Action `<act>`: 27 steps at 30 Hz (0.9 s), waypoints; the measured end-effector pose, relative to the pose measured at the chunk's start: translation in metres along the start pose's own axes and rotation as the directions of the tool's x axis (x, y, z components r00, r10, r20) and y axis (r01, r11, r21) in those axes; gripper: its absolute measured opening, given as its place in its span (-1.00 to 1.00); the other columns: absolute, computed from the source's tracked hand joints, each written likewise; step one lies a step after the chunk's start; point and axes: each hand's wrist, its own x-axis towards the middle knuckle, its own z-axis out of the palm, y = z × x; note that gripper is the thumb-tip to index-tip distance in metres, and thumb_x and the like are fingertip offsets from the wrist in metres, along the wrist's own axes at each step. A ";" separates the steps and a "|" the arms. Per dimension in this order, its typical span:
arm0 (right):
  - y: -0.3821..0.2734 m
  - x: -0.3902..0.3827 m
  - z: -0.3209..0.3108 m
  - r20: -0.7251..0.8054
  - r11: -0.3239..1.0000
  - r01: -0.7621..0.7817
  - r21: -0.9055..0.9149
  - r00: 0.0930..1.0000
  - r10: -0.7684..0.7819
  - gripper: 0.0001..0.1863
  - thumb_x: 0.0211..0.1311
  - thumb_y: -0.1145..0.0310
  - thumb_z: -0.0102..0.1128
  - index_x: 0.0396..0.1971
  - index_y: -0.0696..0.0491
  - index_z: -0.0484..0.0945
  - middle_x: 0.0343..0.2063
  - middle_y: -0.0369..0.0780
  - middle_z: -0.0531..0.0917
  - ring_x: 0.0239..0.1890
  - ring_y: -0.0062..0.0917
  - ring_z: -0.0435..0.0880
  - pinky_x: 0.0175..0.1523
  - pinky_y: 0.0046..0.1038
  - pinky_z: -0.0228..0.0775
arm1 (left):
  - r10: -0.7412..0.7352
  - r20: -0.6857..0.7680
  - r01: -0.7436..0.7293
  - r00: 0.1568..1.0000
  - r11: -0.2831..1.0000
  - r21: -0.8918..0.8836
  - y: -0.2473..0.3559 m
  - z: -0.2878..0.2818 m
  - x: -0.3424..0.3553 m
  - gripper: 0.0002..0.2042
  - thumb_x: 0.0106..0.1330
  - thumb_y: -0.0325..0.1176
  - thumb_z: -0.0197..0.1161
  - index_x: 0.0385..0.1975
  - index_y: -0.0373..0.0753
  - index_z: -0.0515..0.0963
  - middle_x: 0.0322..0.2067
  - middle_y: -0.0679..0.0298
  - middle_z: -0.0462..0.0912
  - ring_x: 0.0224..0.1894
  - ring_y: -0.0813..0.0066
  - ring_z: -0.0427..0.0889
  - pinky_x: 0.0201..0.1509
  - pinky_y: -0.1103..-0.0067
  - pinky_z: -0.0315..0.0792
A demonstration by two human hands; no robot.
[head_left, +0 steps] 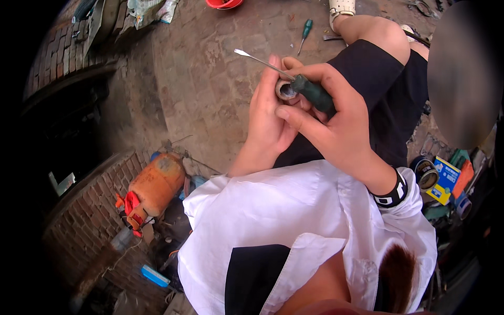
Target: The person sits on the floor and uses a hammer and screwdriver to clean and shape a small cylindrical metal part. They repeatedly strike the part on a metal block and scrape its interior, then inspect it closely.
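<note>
My right hand (344,107) is closed around the dark green handle of a flat-tipped screwdriver (312,93). Its thin metal shaft slants up and to the left, past the fingertips of my left hand (265,107). Between the two hands sits a short, hollow, tube-like piece (284,91), pale at the rim and dark inside, with its opening toward me. My left hand is cupped behind and beside this piece and grips it. The right thumb reaches across just below the opening. Some fingers of both hands are hidden behind the piece and the handle.
Another green-handled screwdriver (306,32) lies on the brick floor (210,79) beyond my knee. A red basin (224,3) stands at the far edge. An orange gas cylinder (156,181) is at the left. A tin can (424,173) and a blue-and-yellow box (445,180) sit at the right.
</note>
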 end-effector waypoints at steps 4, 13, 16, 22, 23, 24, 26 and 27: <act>-0.005 -0.011 -0.009 -0.083 0.986 -0.073 0.149 0.993 0.086 -0.65 0.25 0.47 0.17 -0.01 0.23 0.35 -0.34 -0.14 0.72 -0.30 -0.52 0.71 -0.15 -0.55 0.46 | 0.009 0.155 -0.001 0.988 0.999 -0.049 0.008 -0.017 0.012 -0.53 0.48 0.11 -0.10 -0.49 -0.18 0.34 -0.67 0.42 0.19 -0.75 0.68 0.05 -0.76 0.68 -0.03; -0.013 -0.023 -0.029 -0.071 0.992 -0.064 -0.111 0.996 0.057 -0.80 0.19 0.50 0.28 -0.21 0.22 0.52 -0.52 -0.19 0.68 -0.49 -0.66 0.67 -0.39 -0.66 0.41 | 0.134 0.136 -0.137 0.982 0.991 0.009 0.021 -0.019 0.008 -0.53 0.49 0.08 -0.12 -0.55 -0.17 0.34 -0.69 0.44 0.13 -0.76 0.71 -0.03 -0.75 0.69 -0.09; -0.015 -0.022 -0.029 -0.061 0.992 -0.108 -0.060 0.993 0.104 -0.82 0.20 0.51 0.27 -0.23 0.22 0.52 -0.55 -0.20 0.67 -0.52 -0.69 0.65 -0.40 -0.65 0.40 | 0.182 0.155 -0.190 0.971 0.981 0.037 0.021 -0.017 0.007 -0.54 0.50 0.06 -0.11 -0.54 -0.18 0.34 -0.69 0.44 0.12 -0.75 0.71 -0.04 -0.76 0.69 -0.09; -0.017 -0.021 -0.028 -0.041 0.988 -0.145 -0.046 0.989 0.143 -0.84 0.21 0.51 0.25 -0.25 0.22 0.51 -0.59 -0.20 0.65 -0.55 -0.69 0.61 -0.43 -0.65 0.36 | 0.236 0.133 -0.251 0.963 0.962 0.108 0.021 -0.014 0.004 -0.54 0.52 0.03 -0.15 -0.55 -0.19 0.32 -0.69 0.44 0.13 -0.75 0.72 -0.03 -0.73 0.69 -0.09; -0.016 -0.021 -0.027 -0.045 0.989 -0.139 -0.052 0.990 0.137 -0.84 0.21 0.51 0.25 -0.25 0.22 0.51 -0.59 -0.20 0.64 -0.56 -0.69 0.60 -0.43 -0.65 0.35 | 0.248 0.127 -0.263 0.960 0.957 0.122 0.021 -0.013 0.003 -0.54 0.52 0.03 -0.15 -0.54 -0.19 0.32 -0.69 0.44 0.13 -0.75 0.72 -0.03 -0.73 0.68 -0.10; -0.015 -0.021 -0.026 -0.050 0.989 -0.139 -0.059 0.989 0.136 -0.84 0.21 0.51 0.25 -0.25 0.22 0.51 -0.59 -0.21 0.64 -0.56 -0.70 0.59 -0.43 -0.65 0.35 | 0.259 0.122 -0.275 0.958 0.952 0.136 0.021 -0.013 0.002 -0.54 0.52 0.02 -0.14 -0.54 -0.19 0.32 -0.69 0.44 0.13 -0.75 0.72 -0.03 -0.73 0.68 -0.10; -0.014 -0.021 -0.025 -0.060 0.988 -0.138 -0.074 0.989 0.134 -0.84 0.21 0.52 0.25 -0.25 0.21 0.51 -0.60 -0.21 0.63 -0.56 -0.70 0.58 -0.44 -0.65 0.35 | 0.278 0.121 -0.295 0.953 0.943 0.156 0.021 -0.013 0.002 -0.55 0.52 0.01 -0.14 -0.54 -0.19 0.32 -0.69 0.43 0.14 -0.75 0.73 -0.02 -0.73 0.68 -0.11; -0.015 -0.021 -0.025 -0.061 0.987 -0.142 -0.079 0.989 0.137 -0.84 0.21 0.52 0.25 -0.25 0.21 0.51 -0.60 -0.21 0.63 -0.57 -0.70 0.58 -0.44 -0.65 0.35 | 0.287 0.121 -0.305 0.950 0.938 0.167 0.021 -0.014 0.002 -0.55 0.52 0.01 -0.13 -0.54 -0.20 0.31 -0.69 0.43 0.14 -0.75 0.73 -0.02 -0.73 0.68 -0.11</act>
